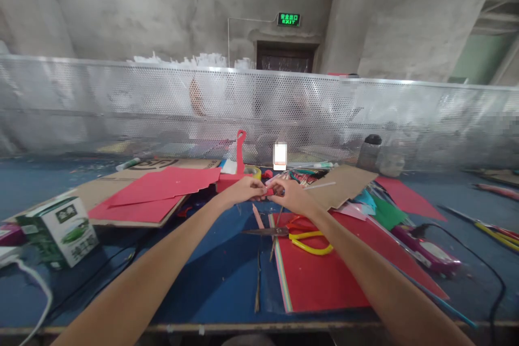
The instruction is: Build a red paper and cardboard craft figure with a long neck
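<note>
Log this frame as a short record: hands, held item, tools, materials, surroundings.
Left hand: fingertips at a small red piece; left hand
Right hand: right hand, fingertips at the same piece
Held item: small and red; exact shape too small to tell
Tool: scissors, one handle yellow, partly over the red paper stack
Materials, left: red sheets on cardboard
Far left: green-and-white carton, upright
Surface: blue tabletop
Background: perforated metal screen; lit exit sign

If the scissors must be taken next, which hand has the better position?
Probably the right hand: the scissors lie with their yellow handle toward its side and blades pointing left.
</note>
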Tool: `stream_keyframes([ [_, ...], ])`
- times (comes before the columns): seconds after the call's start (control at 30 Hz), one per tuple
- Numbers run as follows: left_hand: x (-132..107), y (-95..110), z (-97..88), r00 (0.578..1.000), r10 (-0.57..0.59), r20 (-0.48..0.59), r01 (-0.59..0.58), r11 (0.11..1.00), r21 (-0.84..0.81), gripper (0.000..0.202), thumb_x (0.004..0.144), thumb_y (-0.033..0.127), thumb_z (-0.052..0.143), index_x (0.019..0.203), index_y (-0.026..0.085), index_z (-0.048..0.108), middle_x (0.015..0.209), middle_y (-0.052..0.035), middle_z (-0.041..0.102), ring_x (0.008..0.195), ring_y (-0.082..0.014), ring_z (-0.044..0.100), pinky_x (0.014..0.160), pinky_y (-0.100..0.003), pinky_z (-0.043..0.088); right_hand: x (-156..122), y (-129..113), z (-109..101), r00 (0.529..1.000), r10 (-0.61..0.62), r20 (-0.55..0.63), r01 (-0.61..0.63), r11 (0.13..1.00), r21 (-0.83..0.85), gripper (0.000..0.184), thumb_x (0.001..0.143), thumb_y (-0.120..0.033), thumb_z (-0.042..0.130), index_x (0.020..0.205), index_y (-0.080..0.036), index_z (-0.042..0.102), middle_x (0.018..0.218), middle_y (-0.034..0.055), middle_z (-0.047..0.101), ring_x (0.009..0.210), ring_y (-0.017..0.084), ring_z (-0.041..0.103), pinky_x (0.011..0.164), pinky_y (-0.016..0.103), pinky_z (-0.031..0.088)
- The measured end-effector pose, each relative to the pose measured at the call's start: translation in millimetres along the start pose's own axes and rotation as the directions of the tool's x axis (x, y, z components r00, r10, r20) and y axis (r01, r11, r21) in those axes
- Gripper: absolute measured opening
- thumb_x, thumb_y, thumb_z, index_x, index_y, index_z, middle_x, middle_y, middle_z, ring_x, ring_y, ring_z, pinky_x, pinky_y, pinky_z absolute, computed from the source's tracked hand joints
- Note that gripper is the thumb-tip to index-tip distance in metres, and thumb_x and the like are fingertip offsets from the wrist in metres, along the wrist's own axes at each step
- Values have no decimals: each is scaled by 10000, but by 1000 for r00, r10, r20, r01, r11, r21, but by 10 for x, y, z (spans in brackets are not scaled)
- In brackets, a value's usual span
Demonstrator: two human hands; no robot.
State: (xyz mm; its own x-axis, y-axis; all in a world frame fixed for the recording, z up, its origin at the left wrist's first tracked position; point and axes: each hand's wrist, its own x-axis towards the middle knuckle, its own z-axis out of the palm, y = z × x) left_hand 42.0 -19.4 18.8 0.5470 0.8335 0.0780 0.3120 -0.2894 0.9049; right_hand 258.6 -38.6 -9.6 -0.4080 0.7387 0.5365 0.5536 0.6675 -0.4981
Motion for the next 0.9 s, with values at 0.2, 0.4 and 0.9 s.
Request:
stream_keyframes([
  [0.2, 38, -78, -19, 999, -34, 30, 34, 999, -16, 331, 749, 466, 808, 849, 164, 717, 828, -50, 742, 738, -158, 667, 706, -272, 490, -3, -32, -25, 1000, -23, 17, 23, 1000, 12, 227, 827, -270, 722, 1044, -205, 718, 889, 38, 747, 779, 183, 677, 751, 299, 509],
  [0.4, 18, -32, -80, 999, 28, -27, -24, 989, 145, 453, 874, 635, 609, 898, 185, 664, 888, -66, 745, 756, -185, 676, 679, -279, 482, -7, -47, -48, 1000, 6, 21, -7, 1000, 23, 228, 836, -324, 735, 1030, -207, 717, 875, 41, 735, 766, 186, 669, 724, 298, 490],
  [0.9, -54, -396, -734, 928, 272, -253, 143, 368, 919, 416, 1010, 442, 439, 1278, 202, 648, 1201, -158, 717, 1191, -347, 611, 1083, -488, 351, -85, -193, -189, 924, 98, 371, -24, 980, -199, 177, 786, -322, 782, 888, -194, 714, 722, -17, 630, 611, 116, 532, 566, 243, 323],
])
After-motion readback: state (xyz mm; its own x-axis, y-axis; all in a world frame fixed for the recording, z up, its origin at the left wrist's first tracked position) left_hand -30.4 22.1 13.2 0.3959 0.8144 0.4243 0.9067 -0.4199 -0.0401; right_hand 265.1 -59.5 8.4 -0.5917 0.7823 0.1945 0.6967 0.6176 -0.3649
